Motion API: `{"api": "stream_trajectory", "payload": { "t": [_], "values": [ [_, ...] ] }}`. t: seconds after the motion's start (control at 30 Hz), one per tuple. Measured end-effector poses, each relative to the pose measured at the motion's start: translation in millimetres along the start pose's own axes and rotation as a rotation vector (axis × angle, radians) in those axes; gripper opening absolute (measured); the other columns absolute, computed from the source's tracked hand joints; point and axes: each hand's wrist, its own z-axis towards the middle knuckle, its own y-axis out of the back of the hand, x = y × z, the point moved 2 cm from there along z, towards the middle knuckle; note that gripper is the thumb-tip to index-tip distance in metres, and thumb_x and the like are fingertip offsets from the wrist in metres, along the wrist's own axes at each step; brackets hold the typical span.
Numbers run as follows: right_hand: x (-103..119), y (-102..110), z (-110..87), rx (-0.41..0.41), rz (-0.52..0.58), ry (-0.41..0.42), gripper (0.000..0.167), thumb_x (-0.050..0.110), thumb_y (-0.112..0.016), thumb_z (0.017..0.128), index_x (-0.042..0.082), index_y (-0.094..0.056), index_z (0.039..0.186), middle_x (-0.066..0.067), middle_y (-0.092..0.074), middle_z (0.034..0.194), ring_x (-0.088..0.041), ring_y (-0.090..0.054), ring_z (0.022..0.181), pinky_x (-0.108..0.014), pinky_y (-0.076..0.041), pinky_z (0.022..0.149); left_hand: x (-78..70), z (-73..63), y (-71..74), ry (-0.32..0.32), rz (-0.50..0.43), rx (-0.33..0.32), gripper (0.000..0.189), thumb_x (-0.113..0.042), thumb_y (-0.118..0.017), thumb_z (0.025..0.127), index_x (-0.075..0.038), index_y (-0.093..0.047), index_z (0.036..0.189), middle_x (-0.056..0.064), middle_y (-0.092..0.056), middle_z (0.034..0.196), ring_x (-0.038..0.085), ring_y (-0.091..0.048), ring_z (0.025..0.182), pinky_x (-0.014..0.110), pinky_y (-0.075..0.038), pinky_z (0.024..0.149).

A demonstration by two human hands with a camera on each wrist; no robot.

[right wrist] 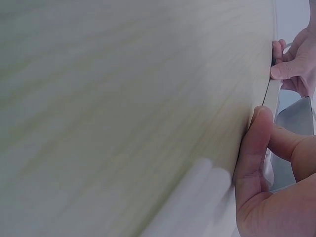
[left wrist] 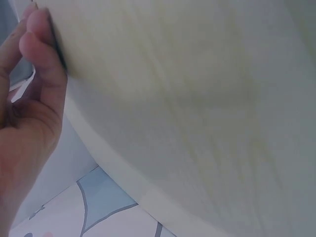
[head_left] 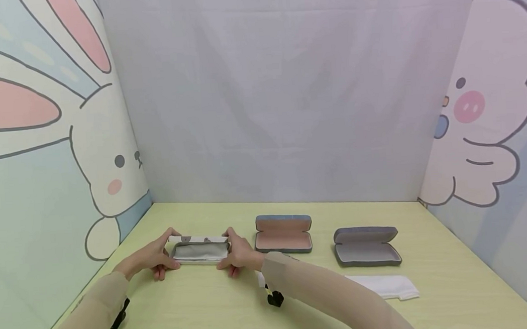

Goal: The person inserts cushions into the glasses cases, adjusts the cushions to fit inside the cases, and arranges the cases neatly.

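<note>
A white glasses case with a grey lining stands on the table, its patterned lid raised. Inside it lies a folded grey cloth. My left hand grips the case's left end, thumb low at the front edge and fingers up by the lid. At the other end my right hand holds it the same way. In the right wrist view the right hand has its thumb along the case's front edge, with the left hand beyond. The left wrist view shows only part of the left hand.
Right of the hands sits an open blue glasses case with a pink lining. Farther right is an open dark grey glasses case. A white cloth lies in front of it, partly behind the right sleeve. Printed walls border the table.
</note>
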Motion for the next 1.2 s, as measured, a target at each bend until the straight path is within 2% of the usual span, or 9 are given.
{"api": "stream_trajectory", "payload": {
  "t": [0.17,0.6,0.87,1.07,1.2],
  "values": [
    [-0.7,-0.1,0.8,-0.002,0.001,-0.001,0.066,0.005,-0.081,0.075,0.017,-0.038,0.122,-0.013,-0.060,0.061,-0.014,-0.054,0.034,-0.033,-0.052,0.037,0.0,0.0,0.5,0.005,0.008,-0.012,0.074,-0.013,-0.072,0.087,-0.013,-0.016,0.136,0.006,-0.056,0.057,0.013,-0.054,0.041,0.025,-0.048,0.041],
    [-0.9,-0.4,0.2,0.000,-0.005,0.008,0.063,0.004,-0.080,0.076,0.016,-0.039,0.121,-0.013,-0.059,0.057,-0.013,-0.052,0.032,-0.032,-0.051,0.036,-1.6,0.4,0.4,0.002,0.023,-0.005,0.072,-0.013,-0.071,0.087,-0.012,-0.017,0.135,0.007,-0.058,0.057,0.012,-0.055,0.042,0.025,-0.049,0.041],
    [1.5,0.0,-1.8,-0.006,-0.035,0.018,0.061,0.006,-0.080,0.077,0.015,-0.039,0.120,-0.013,-0.059,0.057,-0.013,-0.053,0.033,-0.032,-0.051,0.036,-4.9,-1.5,-0.6,-0.023,0.009,-0.002,0.069,-0.011,-0.070,0.088,-0.011,-0.018,0.134,0.008,-0.056,0.057,0.013,-0.054,0.042,0.025,-0.048,0.041],
    [2.4,-0.9,-3.0,0.000,-0.048,0.008,0.060,0.007,-0.080,0.077,0.016,-0.039,0.121,-0.013,-0.059,0.055,-0.013,-0.053,0.033,-0.032,-0.051,0.037,-4.9,-1.6,-1.7,0.006,0.010,0.000,0.073,-0.013,-0.070,0.088,-0.012,-0.015,0.136,0.007,-0.054,0.060,0.013,-0.054,0.043,0.024,-0.048,0.041],
    [2.7,-0.9,-3.1,-0.001,-0.047,0.009,0.060,0.007,-0.080,0.077,0.016,-0.039,0.121,-0.013,-0.059,0.055,-0.014,-0.053,0.033,-0.032,-0.051,0.037,-4.8,-1.2,-1.3,0.003,0.014,0.000,0.073,-0.012,-0.070,0.088,-0.012,-0.015,0.136,0.007,-0.054,0.060,0.013,-0.054,0.043,0.024,-0.048,0.041]
  ]
}}
